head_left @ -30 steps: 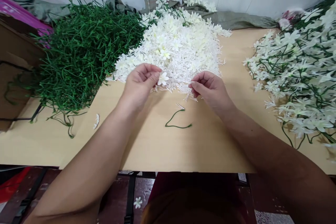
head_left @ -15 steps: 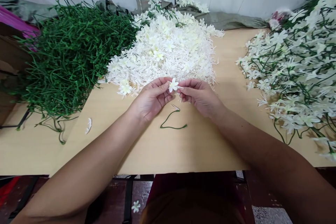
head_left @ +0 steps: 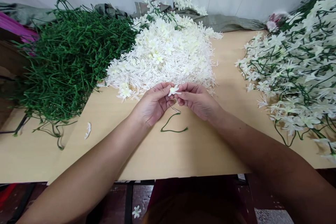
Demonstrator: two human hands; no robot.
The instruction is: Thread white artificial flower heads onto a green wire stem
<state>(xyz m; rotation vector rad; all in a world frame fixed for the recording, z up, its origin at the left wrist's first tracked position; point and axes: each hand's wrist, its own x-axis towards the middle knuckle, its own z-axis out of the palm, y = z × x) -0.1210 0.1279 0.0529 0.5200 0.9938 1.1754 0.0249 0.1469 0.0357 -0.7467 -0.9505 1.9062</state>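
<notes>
Between the fingertips of both hands is a small white artificial flower (head_left: 173,90). My left hand (head_left: 157,101) pinches it from the left side, palm turned partly up. From the right, my right hand (head_left: 196,99) has its thumb and fingers closed at the petals; whether it also grips a thin stamen is too small to tell. Just below the hands, a bent green stem (head_left: 172,131) with pale stamens at its upper end lies on the table (head_left: 199,154). Right behind the hands rises a heap of white petals and stamens (head_left: 168,56).
A pile of green plastic stems (head_left: 70,59) covers the left side. On the right lies a mound of white flowers on green stems (head_left: 296,73). A white scrap (head_left: 88,130) rests near the left forearm. One loose flower (head_left: 136,211) is on the floor below.
The flower has tilted between the fingers, its face turning from the camera toward the side. Both hands stay close together. The whole view has shifted slightly.
</notes>
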